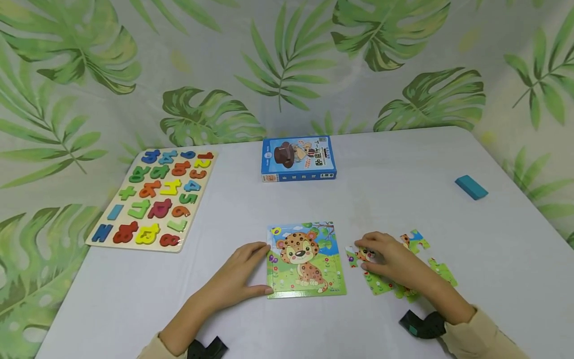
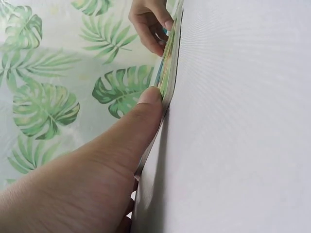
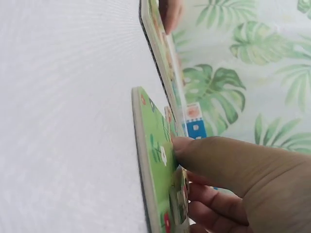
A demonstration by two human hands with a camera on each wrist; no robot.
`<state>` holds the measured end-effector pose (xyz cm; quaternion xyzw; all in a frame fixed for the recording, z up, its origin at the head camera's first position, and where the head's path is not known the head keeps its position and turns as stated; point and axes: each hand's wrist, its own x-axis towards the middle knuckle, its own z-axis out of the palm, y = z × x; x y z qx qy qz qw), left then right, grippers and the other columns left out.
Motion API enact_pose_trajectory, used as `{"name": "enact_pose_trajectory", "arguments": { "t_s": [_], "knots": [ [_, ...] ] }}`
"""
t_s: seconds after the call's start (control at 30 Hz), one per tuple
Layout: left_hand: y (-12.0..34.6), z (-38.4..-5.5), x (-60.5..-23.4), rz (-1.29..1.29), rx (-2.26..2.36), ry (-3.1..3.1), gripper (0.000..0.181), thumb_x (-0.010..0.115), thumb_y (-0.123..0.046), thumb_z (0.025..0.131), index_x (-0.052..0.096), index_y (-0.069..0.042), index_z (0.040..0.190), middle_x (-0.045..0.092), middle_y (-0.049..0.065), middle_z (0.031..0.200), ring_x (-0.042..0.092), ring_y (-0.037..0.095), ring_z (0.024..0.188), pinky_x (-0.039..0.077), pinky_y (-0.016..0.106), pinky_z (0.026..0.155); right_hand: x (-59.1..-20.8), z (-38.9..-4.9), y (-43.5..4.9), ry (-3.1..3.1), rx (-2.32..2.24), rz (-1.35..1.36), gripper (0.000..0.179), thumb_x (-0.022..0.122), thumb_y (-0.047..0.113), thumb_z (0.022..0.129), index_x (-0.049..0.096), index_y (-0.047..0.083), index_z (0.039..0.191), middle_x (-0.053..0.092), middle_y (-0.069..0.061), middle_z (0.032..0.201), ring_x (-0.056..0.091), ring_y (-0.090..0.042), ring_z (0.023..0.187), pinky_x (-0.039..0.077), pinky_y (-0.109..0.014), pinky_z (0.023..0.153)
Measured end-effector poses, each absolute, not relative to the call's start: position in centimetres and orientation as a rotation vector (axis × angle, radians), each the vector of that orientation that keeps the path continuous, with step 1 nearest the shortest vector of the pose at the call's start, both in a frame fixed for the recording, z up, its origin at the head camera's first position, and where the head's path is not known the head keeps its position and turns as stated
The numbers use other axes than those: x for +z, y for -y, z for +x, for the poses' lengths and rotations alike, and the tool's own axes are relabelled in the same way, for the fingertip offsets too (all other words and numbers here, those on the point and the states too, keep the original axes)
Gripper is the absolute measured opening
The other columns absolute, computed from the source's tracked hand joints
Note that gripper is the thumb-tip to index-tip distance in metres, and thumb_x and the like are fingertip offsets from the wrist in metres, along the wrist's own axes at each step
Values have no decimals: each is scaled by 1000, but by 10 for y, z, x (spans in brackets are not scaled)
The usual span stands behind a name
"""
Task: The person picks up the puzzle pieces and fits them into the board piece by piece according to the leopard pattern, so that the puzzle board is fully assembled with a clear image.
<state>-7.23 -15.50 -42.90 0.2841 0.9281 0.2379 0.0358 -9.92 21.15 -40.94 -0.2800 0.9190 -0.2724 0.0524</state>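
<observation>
A square puzzle board [image 1: 305, 262] with a spotted leopard cub picture lies flat on the white table. My left hand [image 1: 237, 274] rests at its left edge, thumb near the lower left corner and fingers higher up. In the left wrist view the left thumb [image 2: 150, 97] touches the board's edge. To the right of the board, my right hand [image 1: 390, 257] pinches a puzzle piece [image 1: 365, 255] between thumb and fingers, low over the table. Other loose puzzle pieces [image 1: 441, 270] lie beneath and around this hand, partly hidden by it. A green piece [image 3: 155, 155] shows close by in the right wrist view.
A wooden number board [image 1: 152, 199] with colourful digits lies at the back left. Behind the puzzle board is a blue game box [image 1: 298, 158]. A teal block [image 1: 471, 187] sits at the far right. A leaf-patterned curtain [image 1: 287, 65] hangs behind the table.
</observation>
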Motion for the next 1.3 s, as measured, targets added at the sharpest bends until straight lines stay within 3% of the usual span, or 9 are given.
{"name": "enact_pose_trajectory", "arguments": {
  "t_s": [0.43, 0.77, 0.93, 1.1, 1.3],
  "knots": [
    [155, -72, -426, 872, 724, -2849, 87, 59, -60, 74, 33, -9, 139, 32, 5, 138, 25, 18, 127, 24, 35, 102, -412, -100, -198, -2964, -960, -842, 45, 72, 20, 76, 59, 5, 116, 50, -5, 111, 50, -19, 101, 47, -37, 78],
    [155, -72, -428, 870, 726, -2856, 88, 58, -61, 74, 33, -8, 140, 32, 5, 139, 25, 18, 127, 24, 35, 102, -394, -97, -161, -2917, -1204, -1181, 45, 78, 11, 68, 61, 1, 109, 54, -4, 107, 55, -19, 97, 49, -33, 76],
    [155, -72, -429, 878, 721, -2864, 87, 57, -61, 75, 32, -9, 140, 31, 5, 139, 25, 18, 127, 23, 35, 103, -392, -95, -130, -2828, -1183, -1263, 45, 76, 16, 71, 62, -1, 110, 54, -5, 106, 55, -17, 93, 50, -29, 73],
    [155, -72, -430, 885, 719, -2871, 87, 57, -61, 75, 32, -8, 140, 31, 5, 139, 25, 18, 127, 23, 35, 103, -398, -95, -103, -2772, -1080, -1202, 42, 71, 23, 78, 61, 3, 113, 53, -4, 108, 54, -15, 93, 48, -26, 73],
    [156, -72, -432, 890, 730, -2870, 87, 55, -62, 75, 32, -9, 140, 30, 3, 139, 24, 17, 128, 23, 35, 103, -408, -101, -83, -2804, -947, -1151, 41, 70, 28, 78, 63, 6, 112, 55, -2, 107, 51, -13, 96, 47, -28, 77]
  ]
}}
